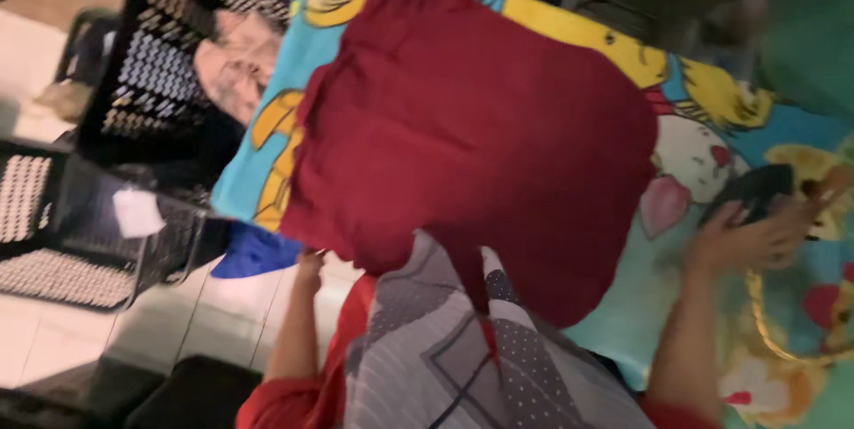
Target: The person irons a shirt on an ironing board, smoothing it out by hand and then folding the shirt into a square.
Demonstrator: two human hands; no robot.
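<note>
A dark red cloth [471, 127] lies spread over a bright cartoon-print sheet [703, 100] that covers a raised surface. My left hand [310, 262] reaches up to the cloth's lower left edge and grips it there, with the fingers hidden under the fabric. At the right, my right hand [743, 238] rests on the sheet, its fingers curled around a small black object [756, 189]. The view is blurred, so I cannot make out what the black object is. My grey patterned garment [445, 349] fills the bottom middle.
Two black perforated plastic crates stand at the left, one tilted [169, 47] with cloth inside and one lower [62, 224] holding a white scrap. A blue cloth [253, 251] hangs below the sheet's edge. Pale floor tiles [178, 322] show beneath.
</note>
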